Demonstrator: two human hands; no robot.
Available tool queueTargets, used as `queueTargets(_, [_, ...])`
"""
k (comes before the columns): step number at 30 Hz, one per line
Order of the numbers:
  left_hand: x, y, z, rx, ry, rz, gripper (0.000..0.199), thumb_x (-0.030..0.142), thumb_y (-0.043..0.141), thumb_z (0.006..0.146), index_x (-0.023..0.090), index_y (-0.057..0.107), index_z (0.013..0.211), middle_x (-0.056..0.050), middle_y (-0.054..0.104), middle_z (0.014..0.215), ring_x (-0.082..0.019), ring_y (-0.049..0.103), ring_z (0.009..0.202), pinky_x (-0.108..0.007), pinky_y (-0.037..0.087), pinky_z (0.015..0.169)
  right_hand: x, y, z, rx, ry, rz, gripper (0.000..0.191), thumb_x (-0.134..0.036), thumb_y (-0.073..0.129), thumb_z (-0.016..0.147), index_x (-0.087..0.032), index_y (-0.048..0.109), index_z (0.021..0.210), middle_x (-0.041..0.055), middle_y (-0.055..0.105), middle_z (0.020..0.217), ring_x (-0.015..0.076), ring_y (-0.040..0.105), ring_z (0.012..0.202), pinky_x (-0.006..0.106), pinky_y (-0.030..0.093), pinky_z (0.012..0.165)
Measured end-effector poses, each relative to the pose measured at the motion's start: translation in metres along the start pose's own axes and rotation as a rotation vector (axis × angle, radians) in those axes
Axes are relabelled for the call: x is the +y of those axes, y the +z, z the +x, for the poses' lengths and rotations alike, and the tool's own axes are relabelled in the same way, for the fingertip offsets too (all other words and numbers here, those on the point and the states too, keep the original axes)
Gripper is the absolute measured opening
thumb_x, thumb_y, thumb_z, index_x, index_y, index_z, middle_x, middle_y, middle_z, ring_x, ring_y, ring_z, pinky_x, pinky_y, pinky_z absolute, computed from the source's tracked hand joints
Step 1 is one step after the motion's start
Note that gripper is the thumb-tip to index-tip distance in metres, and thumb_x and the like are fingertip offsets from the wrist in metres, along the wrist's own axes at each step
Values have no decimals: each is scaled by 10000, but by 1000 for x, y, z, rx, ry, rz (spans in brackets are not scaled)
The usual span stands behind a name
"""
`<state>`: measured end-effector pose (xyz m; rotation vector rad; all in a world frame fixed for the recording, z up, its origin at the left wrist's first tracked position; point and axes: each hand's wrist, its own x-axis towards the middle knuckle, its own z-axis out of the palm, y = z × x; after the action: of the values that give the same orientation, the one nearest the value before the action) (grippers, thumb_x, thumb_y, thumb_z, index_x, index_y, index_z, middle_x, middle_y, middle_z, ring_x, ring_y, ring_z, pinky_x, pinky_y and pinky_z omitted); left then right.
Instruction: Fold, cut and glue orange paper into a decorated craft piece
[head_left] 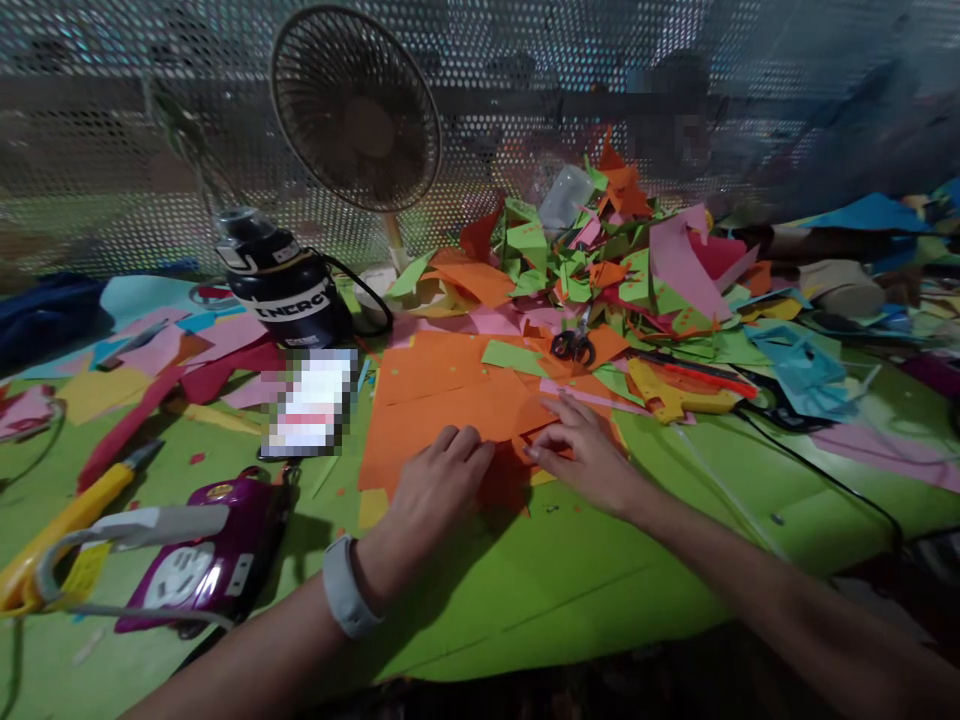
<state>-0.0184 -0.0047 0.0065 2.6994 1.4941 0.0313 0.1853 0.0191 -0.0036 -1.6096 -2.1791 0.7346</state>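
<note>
Several orange sheets of paper [424,385] lie stacked on the green-covered table in front of me. On their near edge rests my left hand [444,478], with a grey band on its wrist; its fingers are curled down on an orange piece whose near part is in shadow. My right hand [581,448] pinches a folded orange paper piece [531,418] between thumb and fingers, just right of my left hand. Black-handled scissors [574,346] lie beyond the sheets. A yellow glue gun [664,392] sits to the right of my right hand.
Paper scraps [570,265] are heaped at the back before a mesh screen, beside a fan [356,110]. A dark bottle [281,285], a blurred-out phone [311,405], a purple power strip [206,560] and a yellow cutter [82,530] stand or lie on the left. Cables cross both sides.
</note>
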Motion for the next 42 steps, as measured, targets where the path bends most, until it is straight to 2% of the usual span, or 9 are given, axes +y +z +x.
queueTargets(3, [3, 3, -2, 8, -18, 22, 258, 128, 542, 848, 149, 597, 1099, -110, 629, 1018, -259, 572, 902, -328, 494, 627, -3, 2, 1, -2, 32, -19, 149, -306, 648, 826, -200, 713, 744, 89, 398, 1514, 322, 140, 1466, 550, 166, 1151])
queueTargets(8, [4, 8, -4, 29, 3, 84, 336, 110, 493, 875, 127, 540, 1208, -121, 625, 1035, -247, 571, 918, -326, 502, 682, -6, 0, 2, -35, 29, -26, 180, -368, 637, 836, -213, 713, 784, 79, 372, 1532, 323, 116, 1471, 564, 108, 1153])
queueTargets(14, [4, 4, -4, 0, -3, 72, 284, 102, 489, 872, 132, 573, 1141, -113, 631, 1028, -241, 585, 888, -315, 513, 642, -3, 2, 4, 27, 15, 23, 205, -402, 628, 852, -209, 680, 804, 93, 433, 1492, 295, 175, 1462, 557, 165, 1146])
queueTargets(19, [3, 3, -4, 34, -1, 69, 313, 71, 479, 866, 127, 566, 1162, -114, 630, 1015, -237, 585, 884, -292, 502, 603, -4, 4, 4, 38, -11, 10, 190, -364, 624, 855, -212, 681, 756, 80, 445, 1486, 309, 155, 1463, 582, 142, 1145])
queueTargets(24, [5, 4, -6, 18, 2, 128, 352, 95, 497, 882, 95, 542, 1232, -122, 646, 1043, -237, 599, 890, -305, 519, 639, -6, 5, 3, 22, 1, -13, 159, -315, 672, 793, -209, 689, 676, 59, 393, 1520, 335, 133, 1461, 595, 104, 1142])
queueTargets(28, [12, 5, -12, 19, 46, 232, 392, 27, 482, 854, 64, 536, 1240, -137, 662, 1043, -232, 613, 876, -322, 532, 681, -8, 5, 5, 8, 19, -10, 150, -321, 706, 745, -210, 694, 643, 48, 384, 1526, 339, 120, 1462, 584, 84, 1146])
queueTargets(33, [18, 5, -16, 33, 72, 285, 405, -6, 485, 832, 70, 550, 1225, -143, 668, 1020, -234, 620, 854, -326, 533, 662, -12, 9, 8, 48, 41, -51, 166, -294, 703, 734, -204, 667, 600, 64, 424, 1494, 348, 147, 1449, 590, 104, 1137])
queueTargets(37, [17, 6, -16, 46, 104, 289, 347, 2, 474, 844, 111, 598, 1150, -149, 644, 1130, -235, 617, 910, -335, 538, 695, -13, 12, 10, 75, 39, -78, 155, -272, 670, 756, -196, 652, 622, 89, 452, 1469, 348, 194, 1432, 588, 123, 1131])
queueTargets(42, [18, 9, -18, 67, 148, 309, 313, 19, 485, 842, 102, 605, 1120, -117, 652, 965, -223, 612, 821, -331, 531, 665, -11, 14, 10, 87, 32, -72, 151, -283, 646, 775, -194, 641, 654, 102, 438, 1476, 352, 182, 1435, 595, 125, 1127])
